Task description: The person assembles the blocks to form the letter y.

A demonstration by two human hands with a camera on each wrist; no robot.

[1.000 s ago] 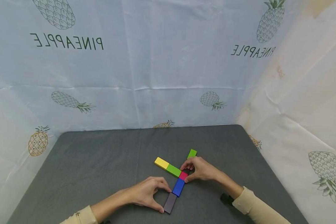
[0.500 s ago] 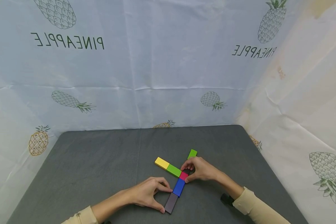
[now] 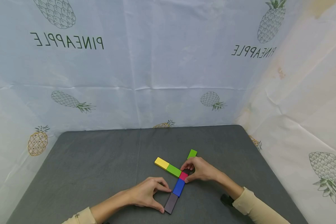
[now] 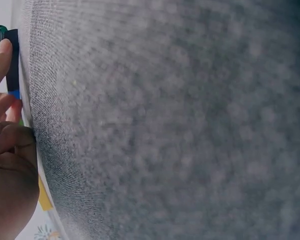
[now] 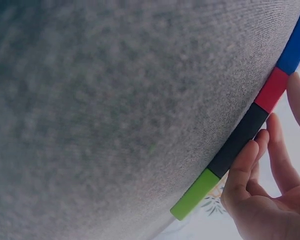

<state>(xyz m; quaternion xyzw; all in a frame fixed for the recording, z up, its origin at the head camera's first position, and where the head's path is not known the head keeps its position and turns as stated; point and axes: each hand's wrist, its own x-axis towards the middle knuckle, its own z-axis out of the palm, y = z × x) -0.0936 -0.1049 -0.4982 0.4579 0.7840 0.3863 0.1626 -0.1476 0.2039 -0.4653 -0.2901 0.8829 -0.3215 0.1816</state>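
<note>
In the head view, flat coloured blocks lie in a slanting row on the dark table (image 3: pixel 100 161). My left hand (image 3: pixel 148 191) holds the dark grey block (image 3: pixel 171 203) at the near end, thumb at its lower corner and forefinger at its upper corner. The blue block (image 3: pixel 179 187) adjoins it, followed by the red block (image 3: pixel 183 176). My right hand (image 3: pixel 201 169) pinches the red block, thumb on the near side, forefinger opposite. It mostly hides a black block (image 5: pixel 238 140), seen in the right wrist view, between red and a light green block (image 5: pixel 195 194).
A green block (image 3: pixel 174 170) and a yellow block (image 3: pixel 161 163) branch off to the left from the red one. A pale curtain (image 3: pixel 168 62) printed with pineapples stands behind the table and along both sides.
The dark grey block has shifted slightly to the right, more in line with the blue one. My left forefinger has straightened a little; my right hand has stayed in place.
</note>
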